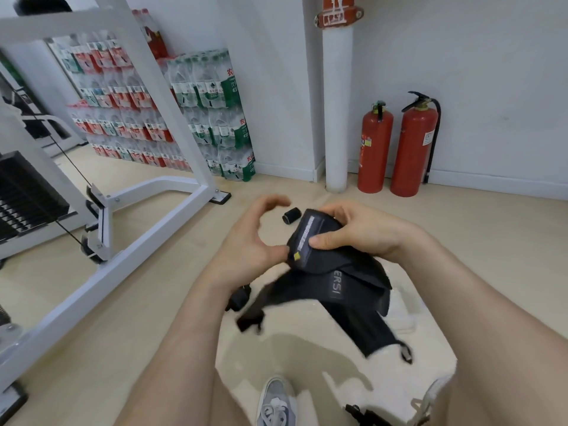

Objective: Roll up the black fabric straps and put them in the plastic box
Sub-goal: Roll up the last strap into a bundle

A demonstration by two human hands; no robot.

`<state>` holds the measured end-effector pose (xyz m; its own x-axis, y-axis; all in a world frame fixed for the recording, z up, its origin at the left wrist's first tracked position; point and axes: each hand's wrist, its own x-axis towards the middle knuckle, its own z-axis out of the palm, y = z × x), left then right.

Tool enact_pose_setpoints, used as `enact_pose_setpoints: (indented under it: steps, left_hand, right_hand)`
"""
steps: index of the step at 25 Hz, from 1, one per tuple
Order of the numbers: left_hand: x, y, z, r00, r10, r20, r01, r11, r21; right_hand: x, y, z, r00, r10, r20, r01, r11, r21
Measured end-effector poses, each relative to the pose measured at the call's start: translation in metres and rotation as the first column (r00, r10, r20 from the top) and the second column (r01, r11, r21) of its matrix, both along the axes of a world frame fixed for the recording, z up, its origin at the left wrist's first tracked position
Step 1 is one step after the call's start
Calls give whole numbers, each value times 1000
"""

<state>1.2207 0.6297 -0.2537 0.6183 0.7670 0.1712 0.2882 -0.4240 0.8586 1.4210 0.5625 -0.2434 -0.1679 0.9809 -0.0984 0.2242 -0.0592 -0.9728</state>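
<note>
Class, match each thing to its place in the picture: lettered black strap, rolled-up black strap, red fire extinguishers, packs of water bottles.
1 black fabric strap with grey lettering
2 small rolled-up black strap
3 two red fire extinguishers
4 stacked packs of plastic water bottles

A standing right of the white pipe
B gripped by the right hand
C lying alone on the beige floor
D against the wall, left of the pipe

Pairs: 1-B, 2-C, 3-A, 4-D

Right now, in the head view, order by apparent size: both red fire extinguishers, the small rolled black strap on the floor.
1. Taller red fire extinguisher
2. Shorter red fire extinguisher beside it
3. Small rolled black strap, smallest despite lying nearer
</note>
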Motion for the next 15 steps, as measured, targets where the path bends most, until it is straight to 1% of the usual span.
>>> enact_pose_setpoints:
  steps: [1, 2, 3, 4, 6, 7, 8, 10, 11, 12, 13, 14, 15]
  left_hand:
    - [3, -1, -3, 974, -214, 79, 225, 956, -190]
    - [6, -2, -5, 926, -363, 102, 376, 873, -310]
    - [8, -1, -8, 897, -437, 63, 429, 830, -357]
    - [10, -1, -10, 892, -451, -25, 413, 837, -358]
    - [14, 4, -13, 912, -385, -143, 315, 878, -360]
    - [15, 6, -15, 919, -364, -149, 281, 873, -399]
    - [15, 6, -17, 919, -374, -127, 282, 845, -454]
    - [14, -1, -20, 903, -428, -29, 327, 732, -598]
    - [16, -6, -22, 906, -421, 28, 340, 689, -640]
    - [18, -11, -24, 922, -379, 79, 337, 687, -644]
    - [19, -14, -23, 945, -301, 127, 311, 716, -625]
    - [20, -16, -19, 966, -197, 167, 258, 760, -597]
    - [20, -16, -15, 974, -87, 208, 194, 794, -576]
  right_hand:
    - [-3, -2, 2, 996, 79, 30, -79, 997, -6]
    - [-5, -3, 3, 988, 131, 75, -130, 991, -22]
    - [-7, -4, 4, 980, 153, 128, -148, 988, -43]
    - [-7, -3, 4, 973, 147, 177, -136, 988, -70]
    - [-5, -4, 7, 974, 94, 208, -65, 988, -141]
    - [-3, -4, 8, 981, 56, 187, -27, 987, -157]
    - [-1, -5, 10, 986, 7, 169, 18, 990, -143]
    - [2, -6, 13, 984, -84, 156, 94, 994, -57]
    - [2, -5, 11, 982, -122, 142, 125, 992, -13]
    - [0, -4, 9, 977, -184, 110, 182, 983, 24]
    - [-1, -2, 4, 953, -295, 67, 292, 955, 60]
    - [1, 1, 0, 892, -450, 31, 445, 890, 99]
    - [4, 2, -2, 794, -608, 4, 601, 785, 148]
